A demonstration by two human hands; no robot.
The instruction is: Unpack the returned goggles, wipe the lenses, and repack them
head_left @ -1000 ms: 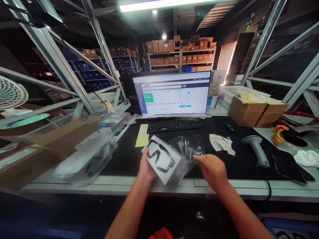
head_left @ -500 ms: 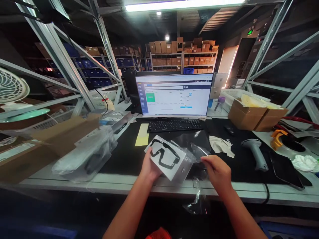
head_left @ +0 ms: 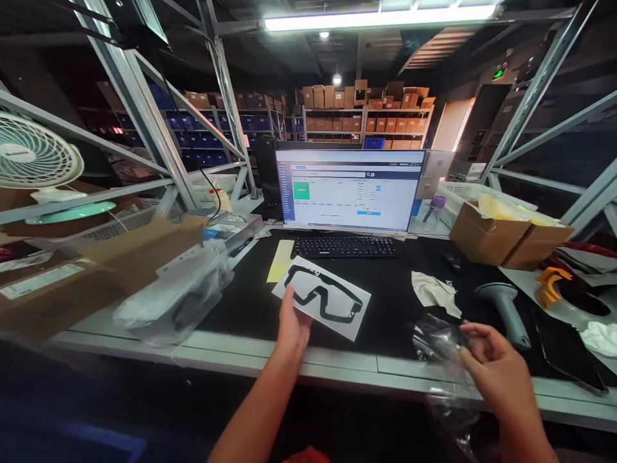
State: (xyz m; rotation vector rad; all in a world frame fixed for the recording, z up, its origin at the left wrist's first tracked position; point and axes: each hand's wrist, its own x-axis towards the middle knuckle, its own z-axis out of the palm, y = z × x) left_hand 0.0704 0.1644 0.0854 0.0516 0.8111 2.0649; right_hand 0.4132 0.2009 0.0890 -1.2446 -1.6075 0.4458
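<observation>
A flat white box point(head_left: 308, 315) with a black picture of shield-style glasses on it is gripped at its left end by my left hand point(head_left: 293, 325). The box tilts above the black desk mat, its printed face up. Off to the right, my right hand point(head_left: 496, 363) pinches a crumpled clear plastic bag point(head_left: 441, 347) that hangs down past the desk's front edge. Box and bag are apart. Beyond the box lie a yellow paper slip point(head_left: 280, 260) and a black keyboard point(head_left: 344, 246).
A lit monitor point(head_left: 349, 190) stands at the back. On the right are a barcode scanner point(head_left: 506, 312), a whitish cloth point(head_left: 434, 292), a dark tablet-like slab point(head_left: 566, 350) and cardboard boxes point(head_left: 486, 235). Plastic-wrapped goods point(head_left: 176, 299) and an open carton point(head_left: 106, 276) crowd the left.
The clear bag has come off the box, drawn away to the right and down by my right hand. My left hand still holds the box in much the same place. The view has shifted slightly.
</observation>
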